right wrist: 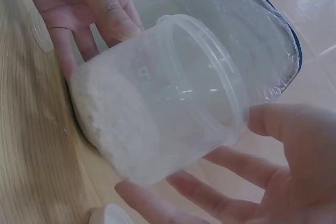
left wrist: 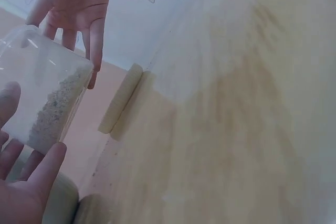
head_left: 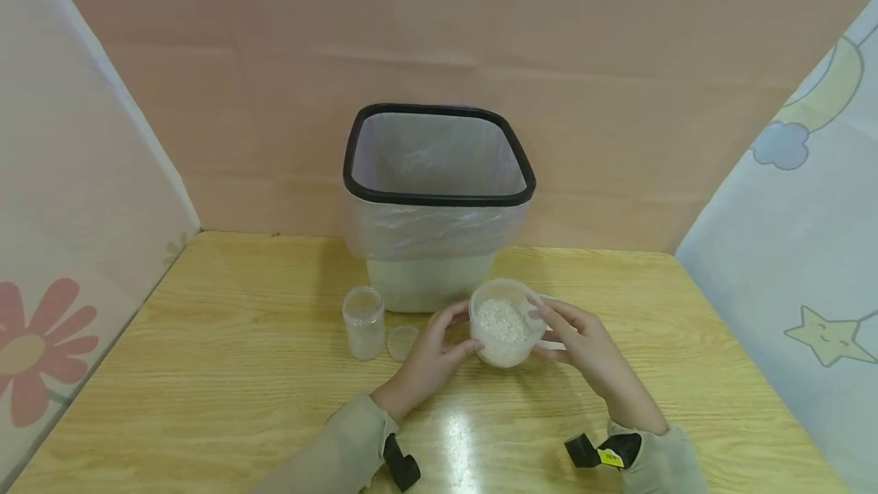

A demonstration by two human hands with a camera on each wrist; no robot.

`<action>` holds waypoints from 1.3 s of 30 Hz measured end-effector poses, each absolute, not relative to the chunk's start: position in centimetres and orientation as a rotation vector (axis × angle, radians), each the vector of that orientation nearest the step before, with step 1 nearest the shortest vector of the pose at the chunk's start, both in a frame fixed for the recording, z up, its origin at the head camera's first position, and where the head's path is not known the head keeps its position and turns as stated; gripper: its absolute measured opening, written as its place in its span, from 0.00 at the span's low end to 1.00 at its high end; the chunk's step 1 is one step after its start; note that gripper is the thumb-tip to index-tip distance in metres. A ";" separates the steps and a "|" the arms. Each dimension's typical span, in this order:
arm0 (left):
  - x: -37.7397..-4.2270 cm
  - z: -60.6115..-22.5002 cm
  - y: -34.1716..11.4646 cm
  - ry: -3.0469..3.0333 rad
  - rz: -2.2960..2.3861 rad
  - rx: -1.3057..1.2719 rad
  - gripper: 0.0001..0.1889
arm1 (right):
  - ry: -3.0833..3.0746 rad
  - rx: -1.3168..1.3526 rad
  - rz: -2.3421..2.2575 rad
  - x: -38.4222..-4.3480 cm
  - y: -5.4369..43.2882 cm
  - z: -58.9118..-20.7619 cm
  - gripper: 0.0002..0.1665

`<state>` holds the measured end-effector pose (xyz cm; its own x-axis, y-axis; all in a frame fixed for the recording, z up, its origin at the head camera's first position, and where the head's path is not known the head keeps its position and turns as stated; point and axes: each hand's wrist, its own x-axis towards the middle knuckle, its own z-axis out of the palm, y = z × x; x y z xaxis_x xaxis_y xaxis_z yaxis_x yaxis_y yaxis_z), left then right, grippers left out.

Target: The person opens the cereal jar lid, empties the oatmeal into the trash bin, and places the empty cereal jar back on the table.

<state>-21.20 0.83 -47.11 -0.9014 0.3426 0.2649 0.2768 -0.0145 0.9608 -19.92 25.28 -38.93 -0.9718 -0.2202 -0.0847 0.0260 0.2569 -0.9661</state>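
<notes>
A clear plastic tub [head_left: 506,341] with white, rice-like grains [head_left: 503,319] at its bottom is between both hands. My left hand [head_left: 428,357] grips its left side, thumb at the front and fingers behind. On the other side my right hand [head_left: 590,345] holds it, with the thumb near the rim and fingers spread along the wall in the right wrist view. The tub's mouth is uncovered and leans toward the head camera. Whether its base touches the table cannot be told. A white lid [right wrist: 111,215] lies on the table by the right hand, mostly hidden in the head view.
Behind the tub stands a waste bin [head_left: 428,280] with a black rim and a translucent liner. To the left are a clear jar [head_left: 364,326], pale contents in its lower part, and a small round lid [head_left: 402,342]. Printed cloth walls enclose the wooden table [head_left: 240,372].
</notes>
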 end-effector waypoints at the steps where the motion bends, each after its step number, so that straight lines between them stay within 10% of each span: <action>1: -21.2 -46.9 0.8 2.160 2.110 0.684 0.32 | 2.301 -0.179 -1.812 -19.9 25.2 -38.9 0.33; 19: -20.4 -44.0 1.8 2.025 2.283 0.720 0.31 | 2.230 -0.189 -2.082 -19.9 24.0 -38.0 0.19; 39: -19.9 -34.9 1.1 1.906 2.545 0.851 0.26 | 2.094 -0.983 -2.486 -19.5 22.5 -33.1 0.26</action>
<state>-19.91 1.15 -34.88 -0.8558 0.1824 0.4841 0.4133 -0.3216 0.8519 -19.48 22.52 -33.08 -0.8031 -0.1668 0.5721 -0.5354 -0.2193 -0.8156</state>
